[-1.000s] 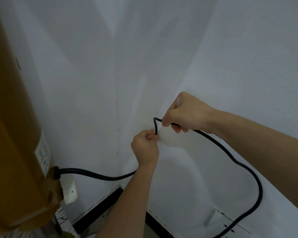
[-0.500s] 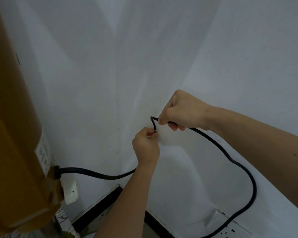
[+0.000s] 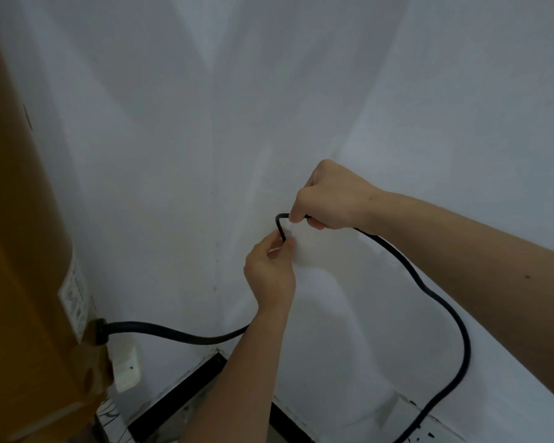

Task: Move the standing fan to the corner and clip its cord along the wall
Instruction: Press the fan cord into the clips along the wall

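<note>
The yellow-brown fan body point(image 3: 23, 282) fills the left edge, close to the corner of two white walls. Its black cord point(image 3: 179, 335) leaves the body low down, runs right behind my left forearm, rises to a sharp bend at the wall, then loops down right toward a wall socket point(image 3: 429, 433). My left hand point(image 3: 271, 273) pinches the cord just below the bend. My right hand point(image 3: 330, 196) pinches it just right of the bend, against the wall. A whitish patch on the wall between my hands may be a clip; I cannot tell.
A white switch box point(image 3: 127, 367) sticks out from the fan's lower side. A black skirting strip point(image 3: 186, 394) runs along the foot of both walls. The wall corner point(image 3: 216, 187) rises left of my hands.
Both hands have drifted slightly left and up along the wall with the cord bend. The loop to the right hangs a little tighter.
</note>
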Demonstrator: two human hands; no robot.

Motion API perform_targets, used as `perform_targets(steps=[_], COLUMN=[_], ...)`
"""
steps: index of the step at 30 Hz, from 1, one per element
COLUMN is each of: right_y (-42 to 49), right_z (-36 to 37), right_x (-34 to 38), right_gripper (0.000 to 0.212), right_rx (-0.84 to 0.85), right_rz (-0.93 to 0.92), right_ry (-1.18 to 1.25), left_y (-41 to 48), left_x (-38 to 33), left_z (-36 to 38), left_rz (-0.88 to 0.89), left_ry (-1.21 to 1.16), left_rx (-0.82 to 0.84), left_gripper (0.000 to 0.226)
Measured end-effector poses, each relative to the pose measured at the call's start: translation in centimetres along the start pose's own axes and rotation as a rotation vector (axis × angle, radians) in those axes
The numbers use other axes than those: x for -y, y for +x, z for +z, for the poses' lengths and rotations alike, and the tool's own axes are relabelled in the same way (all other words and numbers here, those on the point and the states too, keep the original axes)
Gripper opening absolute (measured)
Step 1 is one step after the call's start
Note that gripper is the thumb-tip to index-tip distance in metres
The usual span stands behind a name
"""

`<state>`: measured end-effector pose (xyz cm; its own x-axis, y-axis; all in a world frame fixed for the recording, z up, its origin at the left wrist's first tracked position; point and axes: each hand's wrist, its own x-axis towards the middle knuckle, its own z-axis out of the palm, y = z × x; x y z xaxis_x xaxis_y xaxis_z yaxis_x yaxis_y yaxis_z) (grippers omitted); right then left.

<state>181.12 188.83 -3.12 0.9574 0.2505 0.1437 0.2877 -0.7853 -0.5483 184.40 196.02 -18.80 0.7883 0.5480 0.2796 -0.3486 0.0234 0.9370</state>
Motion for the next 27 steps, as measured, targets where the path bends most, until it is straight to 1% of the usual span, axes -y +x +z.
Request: perform_targets(steps=[3,10,14,20,23,25,27], right_y=[0.1,0.6,1.0,1.4,1.6,1.5,1.5], right_z=[0.1,0.1,0.1,0.3,0.2,0.0,-0.2], right_x=[0.2,0.7,0.7,0.5,0.5,0.2,-0.1], right_gripper=[0.044,0.040,0.038,0.040,0.036,0.032,0.030], right_rx=[-0.003,-0.020,-0.070,-0.121,-0.148,-0.145,-0.134], right_rz=[0.004,0.025,0.031,0.033,0.040,0.064,0.085], right_ry=[-0.001,-0.020,-0.032,-0.042,-0.060,-0.053,-0.048], left_y=[0.3,0.5,0.4,0.2,0.2,0.2,0.2], left_x=[0.1,0.3,0.2,0.2,0.3,0.4,0.5], left_z=[0.1,0.3,0.3,0.5,0.5,0.5,0.6], left_rz=[-0.043,-0.078,-0.060,-0.045,-0.055,-0.054,-0.054], left_ry=[-0.033,-0.041,-0.054,-0.072,-0.067,-0.053,-0.051], left_rx=[-0.013,-0.050,-0.092,-0.086,-0.085,-0.088,-0.094], left_gripper=[0.015,0.007,0.011,0.013,0.007,0.013,0.015])
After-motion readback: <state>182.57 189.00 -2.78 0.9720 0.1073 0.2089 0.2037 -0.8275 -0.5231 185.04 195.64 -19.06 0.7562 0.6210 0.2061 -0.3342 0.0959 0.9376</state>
